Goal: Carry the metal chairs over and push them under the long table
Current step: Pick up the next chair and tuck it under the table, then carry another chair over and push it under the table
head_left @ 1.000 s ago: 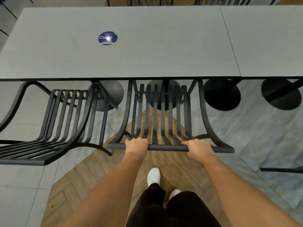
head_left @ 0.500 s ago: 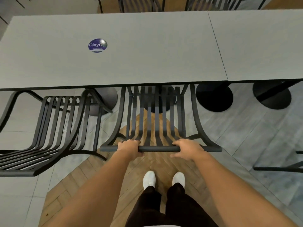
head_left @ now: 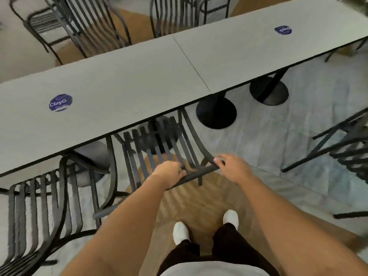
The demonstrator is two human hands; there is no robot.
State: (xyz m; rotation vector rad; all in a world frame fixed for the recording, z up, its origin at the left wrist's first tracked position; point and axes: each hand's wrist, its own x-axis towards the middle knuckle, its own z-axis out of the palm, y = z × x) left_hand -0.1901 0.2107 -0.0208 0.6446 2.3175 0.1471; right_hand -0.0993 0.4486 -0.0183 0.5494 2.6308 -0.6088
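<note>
Under the long grey table point(head_left: 139, 80), our left hand point(head_left: 168, 173) grips the black slatted metal chair's point(head_left: 159, 150) backrest, right hand point(head_left: 232, 168) loosening, likely since it's seated.

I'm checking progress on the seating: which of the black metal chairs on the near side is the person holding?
The middle chair, its seat partly under the long table. Left hand grips its top rail; right hand touches it. The chair beside it is untouched.

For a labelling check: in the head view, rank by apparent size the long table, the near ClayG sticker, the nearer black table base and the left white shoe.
1. long table
2. nearer black table base
3 and 4. near ClayG sticker and left white shoe: these look alike in size, and the shoe is partly hidden by the trouser leg, so I leave them unranked.
</note>
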